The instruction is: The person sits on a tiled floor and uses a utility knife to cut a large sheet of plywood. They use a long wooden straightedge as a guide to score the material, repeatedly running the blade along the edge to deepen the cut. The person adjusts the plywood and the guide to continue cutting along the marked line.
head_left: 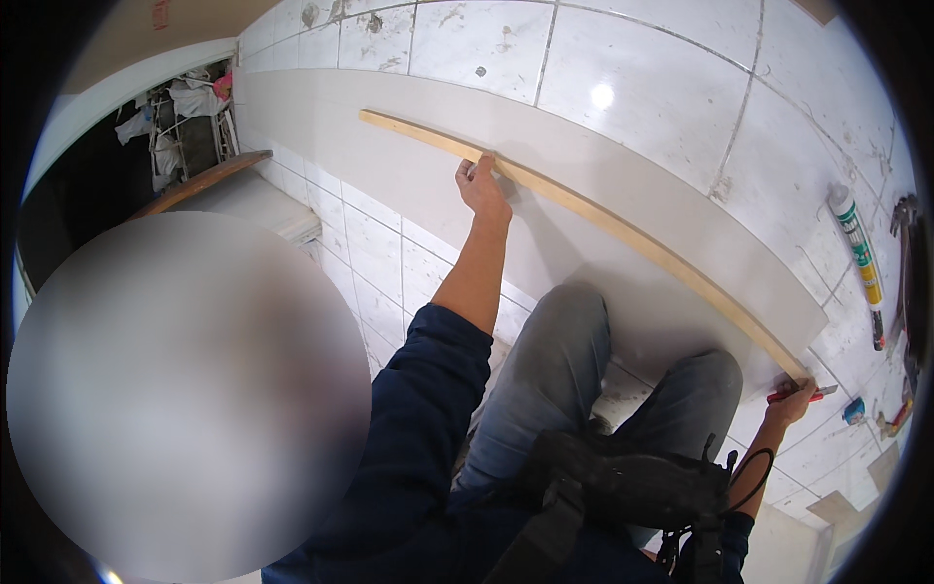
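Note:
A long, pale wooden strip (623,229) lies slantwise across a grey-white flat panel (321,122) on the floor. My left hand (484,193) grips the strip toward its far left part, thumb and fingers closed at its edge. At the strip's near right end, my right hand (795,402) is closed around a red utility knife (827,391), whose tip sticks out to the right. The fingers of that hand are also at the strip's end; whether they press on it I cannot tell. My bent knees are beside the panel's near edge.
On the white tiled floor (642,73) to the right lie a sealant tube (856,248), a small blue roll-like item (854,411) and dark tools (907,282) along the rim. A doorway with bags and clutter (190,117) is at the far left. A blurred disc covers the lower left.

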